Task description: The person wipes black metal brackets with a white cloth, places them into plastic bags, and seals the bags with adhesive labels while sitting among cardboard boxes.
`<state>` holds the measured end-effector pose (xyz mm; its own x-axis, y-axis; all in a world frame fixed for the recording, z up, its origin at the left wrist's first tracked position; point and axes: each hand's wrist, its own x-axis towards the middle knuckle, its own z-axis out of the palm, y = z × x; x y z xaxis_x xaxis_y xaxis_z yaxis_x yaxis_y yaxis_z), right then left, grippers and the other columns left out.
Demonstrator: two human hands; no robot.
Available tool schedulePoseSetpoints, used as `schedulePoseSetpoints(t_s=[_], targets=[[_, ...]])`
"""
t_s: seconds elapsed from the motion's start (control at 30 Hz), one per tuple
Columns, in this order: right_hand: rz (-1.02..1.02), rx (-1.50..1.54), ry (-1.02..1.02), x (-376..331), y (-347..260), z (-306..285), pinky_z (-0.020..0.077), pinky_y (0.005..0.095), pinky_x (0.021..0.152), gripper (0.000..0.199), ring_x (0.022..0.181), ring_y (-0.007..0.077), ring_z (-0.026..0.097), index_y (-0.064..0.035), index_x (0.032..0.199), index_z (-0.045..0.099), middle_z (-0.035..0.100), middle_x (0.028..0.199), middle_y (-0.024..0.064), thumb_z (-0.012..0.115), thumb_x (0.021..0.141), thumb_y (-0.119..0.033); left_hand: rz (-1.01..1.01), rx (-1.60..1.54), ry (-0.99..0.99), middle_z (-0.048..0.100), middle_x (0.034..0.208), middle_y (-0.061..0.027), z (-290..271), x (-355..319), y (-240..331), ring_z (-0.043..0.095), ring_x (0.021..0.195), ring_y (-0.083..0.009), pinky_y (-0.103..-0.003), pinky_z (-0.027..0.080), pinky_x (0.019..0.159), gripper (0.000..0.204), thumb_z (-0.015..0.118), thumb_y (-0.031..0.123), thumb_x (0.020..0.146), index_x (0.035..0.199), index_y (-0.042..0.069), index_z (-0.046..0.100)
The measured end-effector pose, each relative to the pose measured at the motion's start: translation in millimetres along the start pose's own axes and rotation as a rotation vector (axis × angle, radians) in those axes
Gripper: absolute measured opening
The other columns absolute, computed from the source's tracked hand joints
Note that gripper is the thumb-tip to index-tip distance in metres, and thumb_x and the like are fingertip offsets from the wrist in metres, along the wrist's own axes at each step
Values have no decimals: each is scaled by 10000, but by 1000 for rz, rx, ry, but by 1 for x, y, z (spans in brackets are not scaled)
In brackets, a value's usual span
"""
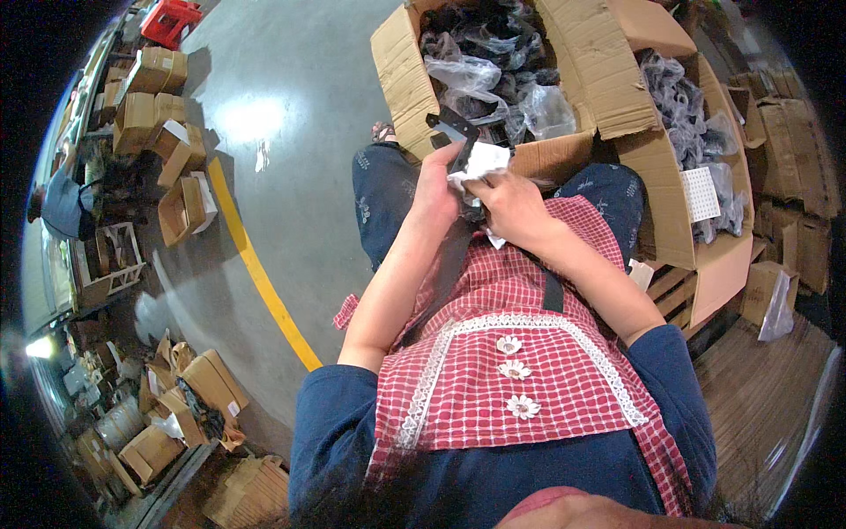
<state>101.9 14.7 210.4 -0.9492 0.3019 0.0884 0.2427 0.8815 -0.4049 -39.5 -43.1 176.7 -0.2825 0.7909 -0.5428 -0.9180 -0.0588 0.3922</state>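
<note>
In front of my lap, my left hand is closed around a flat black bracket whose angled end with small holes sticks up past the fingers. Bunched against its lower part is a white cloth, perhaps paper. My right hand pinches this cloth, fingers curled, close beside the left. What lies between the two hands is partly hidden. Just beyond them stands an open carton filled with black parts in clear plastic bags.
Right of it, a second open carton holds more bagged parts; a white dotted sheet hangs at its edge. Stacked cardboard lies farther right. A yellow line crosses the grey floor. Leftward are small boxes, a red plastic object and a person.
</note>
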Motion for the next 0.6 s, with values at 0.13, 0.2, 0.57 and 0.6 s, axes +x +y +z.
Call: schedulePoseSetpoints(t_s=[0.13,0.2,0.57,0.6], targets=[[-36,-230,92,1,5,19,482,495,934,559,1128,396,566,-91,1166,637,588,1144,200,757,621,-125,-3,-24,97,699,1091,-118,-1,15,-4,672,981,-243,-384,525,919,273,497,144,970,1126,-18,651],[81,-169,-81,5,6,4,453,512,975,564,1158,417,534,-81,1163,641,578,1164,210,771,621,-164,6,-78,124,702,1027,-116,-2,20,-6,676,928,-245,-384,535,876,264,483,170,977,1075,-13,645],[258,455,208,-10,49,27,532,389,857,401,955,301,679,-36,1043,704,694,1037,180,799,715,-246,145,132,195,689,1013,-89,-36,55,-13,677,914,-237,-385,552,772,170,583,121,915,1033,25,660],[418,572,191,-11,53,24,539,385,848,391,940,303,690,-49,1020,722,708,1025,174,803,715,-280,249,243,233,682,992,-84,-46,63,-7,674,928,-235,-377,556,762,134,593,100,907,1000,33,662]])
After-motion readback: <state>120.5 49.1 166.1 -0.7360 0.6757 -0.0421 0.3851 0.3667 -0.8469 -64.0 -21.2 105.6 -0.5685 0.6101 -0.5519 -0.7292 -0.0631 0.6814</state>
